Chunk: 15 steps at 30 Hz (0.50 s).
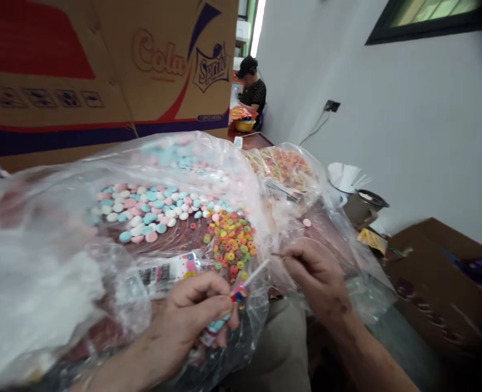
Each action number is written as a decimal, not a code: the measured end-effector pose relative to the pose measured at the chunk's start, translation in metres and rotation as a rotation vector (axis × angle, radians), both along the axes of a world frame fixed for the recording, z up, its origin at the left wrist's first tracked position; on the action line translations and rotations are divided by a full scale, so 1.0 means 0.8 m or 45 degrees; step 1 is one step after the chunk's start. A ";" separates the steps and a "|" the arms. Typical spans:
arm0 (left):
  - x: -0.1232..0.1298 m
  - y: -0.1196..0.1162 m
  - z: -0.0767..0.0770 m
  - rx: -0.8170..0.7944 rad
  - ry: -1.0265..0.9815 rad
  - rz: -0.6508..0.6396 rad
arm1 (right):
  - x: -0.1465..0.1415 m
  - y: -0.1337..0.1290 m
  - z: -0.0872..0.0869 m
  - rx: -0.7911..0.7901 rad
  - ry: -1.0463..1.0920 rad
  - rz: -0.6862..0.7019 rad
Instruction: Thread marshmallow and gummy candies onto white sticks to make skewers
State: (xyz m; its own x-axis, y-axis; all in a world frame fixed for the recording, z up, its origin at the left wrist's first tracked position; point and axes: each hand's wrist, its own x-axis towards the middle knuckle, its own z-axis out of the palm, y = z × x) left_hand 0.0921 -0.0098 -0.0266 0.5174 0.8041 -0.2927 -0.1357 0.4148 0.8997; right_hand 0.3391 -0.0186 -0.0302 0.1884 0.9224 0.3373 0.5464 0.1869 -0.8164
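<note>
My left hand [187, 307] is closed around a small printed candy packet [216, 326], gathered at its neck. A thin white stick [257, 273] juts up and right from the packet. My right hand [316, 272] pinches a thin gold-brown strip [279, 255], like a twist tie, just right of the stick's tip and apart from it. Beyond my hands, pink, white and blue candies [146, 209] lie in an open clear plastic bag [130, 149]. Small coloured ring candies [230, 239] are heaped beside them. Flat printed packets [167, 272] lie behind my left hand.
A large cardboard box [114, 65] stands behind the bags. At the back right are another bag of ring candies [285, 163], a dark jug [363, 207] and white sticks [342, 177]. A brown carton [440, 283] sits lower right. Another person [254, 92] works farther back.
</note>
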 end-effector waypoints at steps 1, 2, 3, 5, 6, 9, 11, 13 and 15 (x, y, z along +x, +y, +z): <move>0.006 -0.001 0.000 0.014 -0.028 0.000 | -0.025 -0.003 0.001 -0.029 0.065 0.102; 0.011 -0.001 0.000 0.032 -0.063 0.002 | -0.047 -0.005 0.001 -0.052 0.116 0.186; 0.014 -0.001 -0.001 0.035 -0.095 0.021 | -0.066 -0.006 0.000 -0.060 0.155 0.243; 0.017 0.001 -0.003 0.016 -0.123 0.077 | -0.092 -0.004 -0.002 -0.065 0.194 0.322; 0.016 0.002 -0.004 -0.001 -0.121 0.111 | -0.099 -0.002 -0.004 -0.065 0.193 0.353; 0.008 0.005 -0.007 -0.031 -0.097 0.191 | -0.107 0.007 -0.009 -0.071 0.166 0.452; 0.002 0.007 -0.009 -0.013 -0.088 0.233 | -0.107 0.010 -0.012 -0.078 0.148 0.501; -0.002 0.007 -0.011 0.060 -0.059 0.263 | -0.109 0.012 -0.013 -0.087 0.127 0.531; -0.004 0.007 -0.013 0.170 0.008 0.296 | -0.111 0.011 -0.015 -0.092 0.060 0.534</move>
State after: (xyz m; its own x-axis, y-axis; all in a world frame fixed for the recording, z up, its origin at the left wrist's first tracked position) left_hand 0.0892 -0.0043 -0.0369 0.3127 0.9329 -0.1788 -0.2078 0.2508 0.9455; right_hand 0.2501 -0.0099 -0.0420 -0.1948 0.9432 0.2690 0.3969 0.3266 -0.8578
